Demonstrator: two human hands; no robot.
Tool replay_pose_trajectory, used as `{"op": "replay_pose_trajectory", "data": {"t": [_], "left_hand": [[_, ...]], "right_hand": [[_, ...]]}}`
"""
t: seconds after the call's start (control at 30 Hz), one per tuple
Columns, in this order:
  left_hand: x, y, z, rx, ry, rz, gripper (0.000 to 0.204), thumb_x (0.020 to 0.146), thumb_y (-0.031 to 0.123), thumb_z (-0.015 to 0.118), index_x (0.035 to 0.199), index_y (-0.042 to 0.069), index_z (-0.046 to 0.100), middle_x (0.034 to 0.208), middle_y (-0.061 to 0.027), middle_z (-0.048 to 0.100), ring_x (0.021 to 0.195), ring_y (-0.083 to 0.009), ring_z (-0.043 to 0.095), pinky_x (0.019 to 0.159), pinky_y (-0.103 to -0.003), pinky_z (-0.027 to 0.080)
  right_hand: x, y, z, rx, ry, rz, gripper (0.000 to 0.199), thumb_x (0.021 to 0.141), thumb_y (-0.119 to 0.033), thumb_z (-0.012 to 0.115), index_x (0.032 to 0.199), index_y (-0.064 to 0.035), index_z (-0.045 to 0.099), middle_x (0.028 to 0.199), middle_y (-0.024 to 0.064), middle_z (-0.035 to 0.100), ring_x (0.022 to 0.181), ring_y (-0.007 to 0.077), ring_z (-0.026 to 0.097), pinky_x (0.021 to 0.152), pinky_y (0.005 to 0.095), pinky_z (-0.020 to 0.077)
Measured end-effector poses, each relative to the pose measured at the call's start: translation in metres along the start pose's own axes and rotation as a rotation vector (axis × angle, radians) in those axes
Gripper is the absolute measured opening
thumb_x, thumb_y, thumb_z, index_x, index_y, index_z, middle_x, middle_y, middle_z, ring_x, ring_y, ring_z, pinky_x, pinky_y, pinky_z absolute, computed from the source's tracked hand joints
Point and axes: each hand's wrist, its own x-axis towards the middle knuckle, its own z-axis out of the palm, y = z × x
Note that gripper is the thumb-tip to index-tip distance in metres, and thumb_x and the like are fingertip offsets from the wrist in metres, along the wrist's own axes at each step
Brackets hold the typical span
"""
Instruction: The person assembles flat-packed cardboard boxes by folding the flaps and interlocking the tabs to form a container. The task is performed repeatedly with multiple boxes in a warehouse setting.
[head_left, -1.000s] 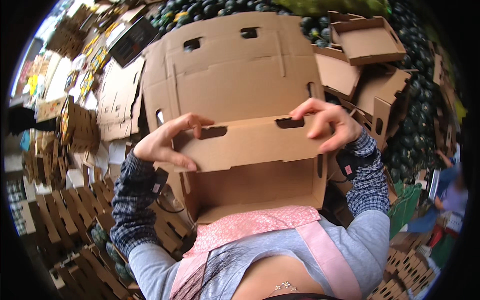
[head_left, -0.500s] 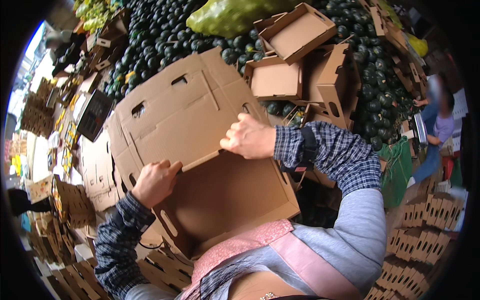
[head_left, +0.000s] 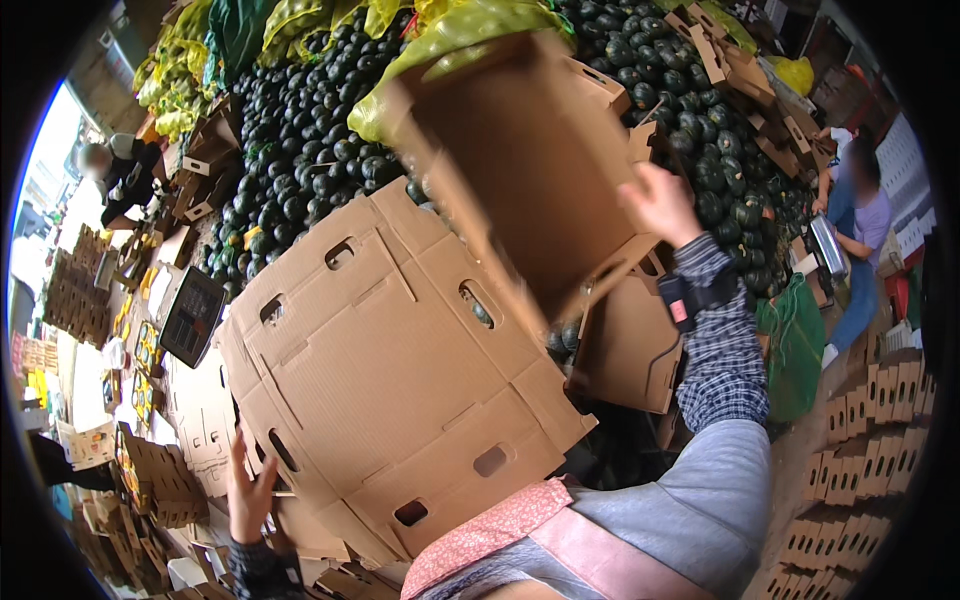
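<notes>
Carton: a flat brown die-cut cardboard blank [head_left: 400, 370] with slot holes lay tilted against the person's front, over the pink apron [head_left: 500, 530].
Raised panel: its upper flap [head_left: 530, 160] stood lifted away from the body and motion-blurred, against the heap of dark green squash [head_left: 300, 130].
Right hand: the right hand [head_left: 660, 205] was at the raised panel's right edge, fingers curled on the cardboard.
Left hand: the left hand [head_left: 248, 492] was low at the blank's lower left edge, fingers extended along it; whether they pinched the board could not be told.
Progress: judged early in folding, with one panel up, the rest flat, no closed box formed.
Change: half a second earlier both hands were on the face of the blank, the right near its upper middle; since then the right hand had swung the panel up and the left had dropped to the bottom edge.
Surroundings: folded trays [head_left: 900, 420] were stacked at right.
</notes>
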Motion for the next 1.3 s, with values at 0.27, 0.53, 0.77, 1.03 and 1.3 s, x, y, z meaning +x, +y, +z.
{"op": "replay_pose_trajectory", "data": {"t": [0.27, 0.53, 0.77, 1.03, 1.3], "left_hand": [[-0.105, 0.007, 0.085, -0.531, 0.066, -0.349, 0.075, 0.089, 0.0, 0.064, 0.149, 0.001, 0.019, 0.139, -0.0155, 0.045, 0.124, -0.0234, 0.048, 0.099, -0.033, 0.043], [-0.084, 0.01, 0.067, -0.166, -0.038, -0.35, 0.078, 0.083, 0.019, 0.076, 0.142, -0.005, 0.031, 0.13, -0.021, 0.055, 0.116, -0.0284, 0.057, 0.095, -0.036, 0.046], [-0.038, 0.036, 0.037, 0.638, 0.225, 0.098, 0.069, 0.078, 0.031, 0.078, 0.131, -0.004, 0.048, 0.124, -0.0258, 0.052, 0.115, -0.0378, 0.052, 0.099, -0.041, 0.042], [0.095, 0.024, 0.054, 0.484, 0.234, -0.046, 0.042, 0.079, 0.041, 0.071, 0.078, 0.001, 0.063, 0.079, -0.0167, 0.065, 0.083, -0.0337, 0.063, 0.077, -0.041, 0.051], [0.099, 0.039, 0.058, 0.686, 0.156, 0.11, 0.027, 0.072, -0.002, 0.055, 0.095, -0.005, 0.042, 0.073, -0.0252, 0.063, 0.076, -0.0408, 0.065, 0.066, -0.048, 0.051]], "right_hand": [[-0.09, 0.246, -0.03, 0.085, 0.148, 0.553, 0.036, 0.088, -0.003, 0.049, 0.121, 0.0074, 0.058, 0.114, 0.0118, 0.066, 0.102, 0.0171, 0.059, 0.091, 0.031, 0.046], [-0.138, 0.325, -0.043, -0.068, 0.22, 0.82, 0.048, 0.095, -0.035, 0.052, 0.132, -0.0035, 0.051, 0.124, 0.0215, 0.06, 0.111, 0.033, 0.058, 0.096, 0.0399, 0.0436], [-0.07, 0.043, -0.037, -0.324, 0.445, -0.006, 0.035, 0.095, -0.026, 0.059, 0.123, -0.0042, 0.059, 0.117, 0.0168, 0.062, 0.106, 0.0318, 0.058, 0.087, 0.04, 0.0475], [-0.032, -0.202, 0.083, 0.023, -0.751, -0.478, 0.047, 0.093, -0.039, 0.057, 0.076, 0.0049, 0.061, 0.077, 0.0254, 0.062, 0.078, 0.0423, 0.062, 0.067, 0.0461, 0.0502], [0.008, -0.254, 0.179, -0.119, -0.607, -0.293, 0.023, 0.074, -0.014, 0.058, 0.084, 0.0037, 0.068, 0.094, 0.0264, 0.067, 0.093, 0.0419, 0.065, 0.082, 0.0479, 0.0532]]}}
